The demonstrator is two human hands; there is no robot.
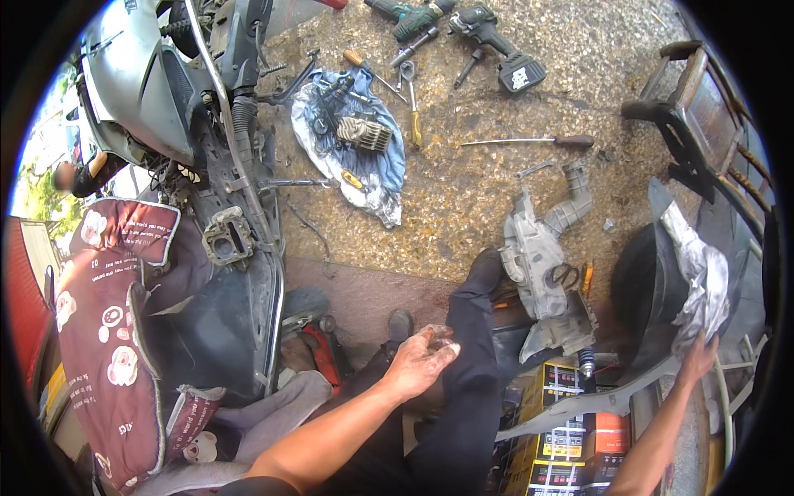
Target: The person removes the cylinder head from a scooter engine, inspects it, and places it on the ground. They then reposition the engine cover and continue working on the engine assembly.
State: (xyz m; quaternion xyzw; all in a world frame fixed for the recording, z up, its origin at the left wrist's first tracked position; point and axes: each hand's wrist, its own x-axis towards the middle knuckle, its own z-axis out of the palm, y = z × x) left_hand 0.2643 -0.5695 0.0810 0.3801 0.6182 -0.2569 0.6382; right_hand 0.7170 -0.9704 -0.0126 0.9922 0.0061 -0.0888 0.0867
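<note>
My left hand [422,360] hovers over my lap and dark trousers. Grime marks its loosely bent fingers, which stand a little apart with nothing visible between them. At the far right, my right hand [700,359] grips the lower end of a crumpled whitish rag [701,277]; the fingertips are partly hidden. The rag lies against a dark curved panel [659,215]. Left of it, on the ground, rests a dusty grey air filter box [529,256] with a ribbed elbow duct [569,202].
A partly stripped scooter [219,165] stands at left under a maroon quilted cover [107,306]. A blue-white cloth [385,178] bears a finned engine cylinder [364,134]. Beyond lie a cordless impact wrench [496,45] and a screwdriver [571,141]. Boxes [554,413] sit near my right forearm.
</note>
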